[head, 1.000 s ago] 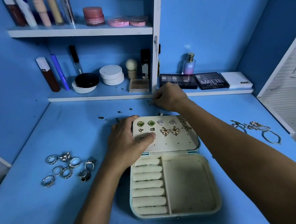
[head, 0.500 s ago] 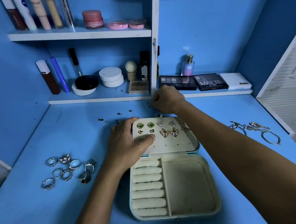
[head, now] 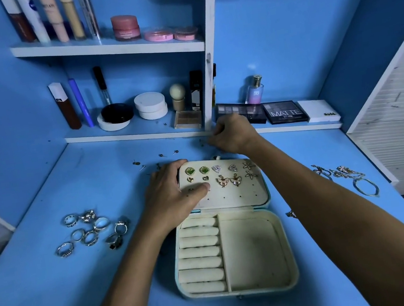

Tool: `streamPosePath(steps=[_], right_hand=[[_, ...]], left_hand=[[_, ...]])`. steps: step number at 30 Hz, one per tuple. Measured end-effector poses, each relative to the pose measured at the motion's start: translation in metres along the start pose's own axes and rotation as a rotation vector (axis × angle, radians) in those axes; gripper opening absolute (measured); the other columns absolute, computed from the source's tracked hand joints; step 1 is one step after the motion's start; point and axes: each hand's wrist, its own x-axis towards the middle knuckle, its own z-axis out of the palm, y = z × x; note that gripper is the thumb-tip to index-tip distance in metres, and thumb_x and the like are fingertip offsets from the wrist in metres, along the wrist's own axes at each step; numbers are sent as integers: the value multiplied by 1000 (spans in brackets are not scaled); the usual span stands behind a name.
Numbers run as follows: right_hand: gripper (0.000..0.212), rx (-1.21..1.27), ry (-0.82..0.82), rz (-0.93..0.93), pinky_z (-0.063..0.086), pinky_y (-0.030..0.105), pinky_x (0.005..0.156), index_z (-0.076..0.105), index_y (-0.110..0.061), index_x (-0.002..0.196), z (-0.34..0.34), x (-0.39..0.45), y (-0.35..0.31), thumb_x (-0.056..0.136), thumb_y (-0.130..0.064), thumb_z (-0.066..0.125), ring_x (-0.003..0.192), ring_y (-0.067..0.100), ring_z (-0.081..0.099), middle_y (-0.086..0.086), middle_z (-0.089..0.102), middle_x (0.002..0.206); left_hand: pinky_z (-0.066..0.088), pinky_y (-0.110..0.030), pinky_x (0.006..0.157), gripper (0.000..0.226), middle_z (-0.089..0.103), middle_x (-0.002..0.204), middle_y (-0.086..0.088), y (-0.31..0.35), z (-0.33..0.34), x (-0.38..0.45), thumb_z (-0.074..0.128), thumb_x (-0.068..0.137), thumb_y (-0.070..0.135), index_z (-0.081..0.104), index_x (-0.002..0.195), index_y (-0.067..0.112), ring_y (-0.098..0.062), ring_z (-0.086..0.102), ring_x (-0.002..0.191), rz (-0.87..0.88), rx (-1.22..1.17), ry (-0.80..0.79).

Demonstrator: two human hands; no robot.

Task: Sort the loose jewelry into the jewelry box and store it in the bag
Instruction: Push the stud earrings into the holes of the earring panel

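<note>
Bracing the lid (head: 238, 194) of the open box (head: 234, 252) mid-desk (head: 61, 305), my left hand (head: 173, 196) lies flat so studs push in, while my right hand (head: 232, 135), curled behind it, maybe pinches a backing, though I cannot tell; rings (head: 89, 230) wait left.

We see the cream jewelry box (head: 252, 252) lying open on the blue desk, its lid (head: 238, 194) folded back flat. The lid panel carries earrings (head: 221, 174) in pairs: green stones, small hearts, silver triangles, butterflies and starfish, with further pin holes unfilled below them. The base holds a column of ring rolls (head: 200, 254) at left and a plain compartment (head: 253, 250) at right. Loose rings (head: 90, 231) cluster left of the box, small studs (head: 156, 158) lie beyond it, and bracelets and chains (head: 349, 178) lie to its right.
</note>
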Motion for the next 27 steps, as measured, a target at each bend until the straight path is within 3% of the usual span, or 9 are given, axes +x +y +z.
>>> streamPosePath(steps=[3,6,10,14,18,21,24,27], right_hand=[[10,172,-37,48,63,36,64,69,-12,85,-6,-4,5,80,-3,71,59,22,65,6,67,80],[18,278,-101,57,57,27,58,71,-15,84,-14,-8,14,85,3,69,65,21,63,8,65,81],[13,312,-120,31,58,20,60,72,-10,87,-28,-18,21,93,0,65,69,16,62,11,66,84],[6,364,-102,16,58,19,64,68,-5,96,-41,-29,27,96,-5,62,72,13,61,10,65,90],[10,383,-80,16,55,16,61,68,-3,102,-46,-40,30,99,-6,59,71,9,61,4,64,82],[14,431,-58,29,51,13,55,68,-10,91,-51,-47,32,99,-6,58,71,10,63,4,66,81],[17,499,-54,33,51,13,56,68,-14,89,-56,-51,35,98,-4,59,74,12,64,6,67,86],[12,541,-41,45,51,13,57,68,-13,92,-60,-57,37,97,-5,61,70,8,63,2,67,85]], left_hand=[[29,-31,110,70,40,115,15,-1,1,0,76,79,43,45,140,29,-13,33,131,4,-5,10],[30,-33,110,68,41,115,15,-2,1,1,77,79,40,45,139,30,-14,35,130,2,-9,18],[31,-33,109,79,41,107,26,-4,1,1,70,66,53,46,138,34,-11,34,129,9,-45,4],[31,-31,107,75,32,106,40,-3,0,-2,76,68,48,46,136,39,-8,33,128,42,-98,21],[30,-38,111,73,45,117,25,-5,-3,-4,74,67,53,45,134,45,-10,31,129,69,-94,51],[34,-41,109,72,49,121,20,-3,-4,-6,73,65,55,45,131,48,-10,36,125,111,-77,91],[45,-26,95,70,60,110,27,3,-7,-10,82,72,43,46,131,46,5,54,105,163,-127,90],[42,-6,76,67,66,102,26,10,-10,-19,81,78,30,43,132,43,11,59,93,223,-149,95]])
